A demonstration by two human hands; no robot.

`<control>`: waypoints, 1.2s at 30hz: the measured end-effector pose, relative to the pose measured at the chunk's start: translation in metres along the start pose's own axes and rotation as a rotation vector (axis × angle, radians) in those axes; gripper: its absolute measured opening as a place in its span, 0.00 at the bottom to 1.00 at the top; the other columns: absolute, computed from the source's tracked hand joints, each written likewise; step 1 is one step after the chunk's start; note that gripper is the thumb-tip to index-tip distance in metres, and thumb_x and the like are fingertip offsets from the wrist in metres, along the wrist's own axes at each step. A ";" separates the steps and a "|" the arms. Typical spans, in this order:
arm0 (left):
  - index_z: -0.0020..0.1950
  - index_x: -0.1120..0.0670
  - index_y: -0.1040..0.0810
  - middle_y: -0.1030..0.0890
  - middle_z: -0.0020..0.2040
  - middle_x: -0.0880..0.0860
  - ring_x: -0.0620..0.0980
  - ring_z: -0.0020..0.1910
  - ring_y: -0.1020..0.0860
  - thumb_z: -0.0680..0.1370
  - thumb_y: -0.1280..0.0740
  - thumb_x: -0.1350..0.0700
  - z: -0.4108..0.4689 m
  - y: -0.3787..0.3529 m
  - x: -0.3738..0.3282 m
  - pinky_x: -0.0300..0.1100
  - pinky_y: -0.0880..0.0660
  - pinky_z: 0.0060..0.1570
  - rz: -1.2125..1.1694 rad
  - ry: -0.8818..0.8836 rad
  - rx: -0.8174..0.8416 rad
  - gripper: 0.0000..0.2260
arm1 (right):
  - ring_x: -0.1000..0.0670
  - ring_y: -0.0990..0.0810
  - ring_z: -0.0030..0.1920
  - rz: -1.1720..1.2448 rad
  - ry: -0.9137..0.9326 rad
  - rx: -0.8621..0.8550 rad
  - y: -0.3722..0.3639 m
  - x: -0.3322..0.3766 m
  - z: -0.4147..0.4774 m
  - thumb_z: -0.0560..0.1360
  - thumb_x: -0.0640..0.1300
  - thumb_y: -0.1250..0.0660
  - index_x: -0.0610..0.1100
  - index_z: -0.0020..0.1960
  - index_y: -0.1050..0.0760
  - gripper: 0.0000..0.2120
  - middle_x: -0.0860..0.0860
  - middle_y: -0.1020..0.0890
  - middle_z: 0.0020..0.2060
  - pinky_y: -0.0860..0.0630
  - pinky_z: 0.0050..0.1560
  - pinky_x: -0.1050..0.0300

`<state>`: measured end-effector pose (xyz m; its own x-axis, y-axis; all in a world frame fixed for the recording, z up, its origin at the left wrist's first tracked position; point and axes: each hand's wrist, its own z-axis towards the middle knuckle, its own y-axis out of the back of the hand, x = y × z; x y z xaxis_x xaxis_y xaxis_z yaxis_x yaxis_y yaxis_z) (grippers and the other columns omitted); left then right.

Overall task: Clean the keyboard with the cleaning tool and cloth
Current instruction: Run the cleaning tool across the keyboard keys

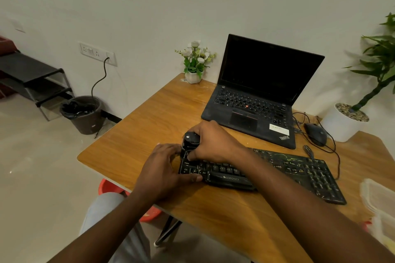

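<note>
A black keyboard (299,175) lies on the wooden table (149,130), dusty on its right half. At its far left corner stands a small black cleaning tool (190,140). My right hand (213,143) grips the tool from the right and holds it down on the keys. My left hand (165,168) holds the keyboard's left end, thumb along the front edge and fingers up beside the tool. No cloth shows in view.
An open black laptop (256,95) sits behind the keyboard, with a wired mouse (316,134) to its right. A small flower pot (194,65) stands at the table's back edge. A potted plant (350,117) and plastic containers (378,202) are on the right.
</note>
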<state>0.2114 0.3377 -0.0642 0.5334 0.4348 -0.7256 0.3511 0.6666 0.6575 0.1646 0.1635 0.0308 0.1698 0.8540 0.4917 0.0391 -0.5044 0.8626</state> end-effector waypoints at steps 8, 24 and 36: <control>0.68 0.47 0.22 0.33 0.56 0.27 0.40 0.64 0.29 0.59 0.19 0.30 0.000 -0.001 0.002 0.46 0.27 0.68 -0.002 0.001 -0.005 0.42 | 0.50 0.14 0.41 -0.130 -0.054 0.145 0.021 -0.009 0.000 0.65 0.43 0.15 0.49 0.46 0.17 0.15 0.52 0.13 0.40 0.14 0.41 0.48; 0.65 0.44 0.21 0.23 0.61 0.36 0.37 0.62 0.30 0.61 0.21 0.28 0.000 -0.005 0.006 0.53 0.27 0.69 0.012 -0.047 -0.028 0.37 | 0.49 0.14 0.40 -0.076 -0.026 0.129 0.008 0.000 -0.008 0.65 0.41 0.17 0.48 0.47 0.16 0.13 0.50 0.13 0.41 0.14 0.42 0.40; 0.60 0.37 0.22 0.24 0.57 0.33 0.38 0.59 0.30 0.63 0.23 0.27 0.000 -0.004 0.006 0.52 0.26 0.65 0.013 -0.058 0.003 0.29 | 0.45 0.14 0.36 -0.020 -0.031 0.068 -0.004 0.009 -0.002 0.65 0.41 0.17 0.46 0.47 0.16 0.13 0.48 0.14 0.40 0.14 0.35 0.40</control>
<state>0.2128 0.3377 -0.0715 0.5818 0.4074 -0.7040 0.3459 0.6594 0.6675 0.1644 0.1738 0.0316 0.1987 0.8601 0.4699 0.1098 -0.4959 0.8614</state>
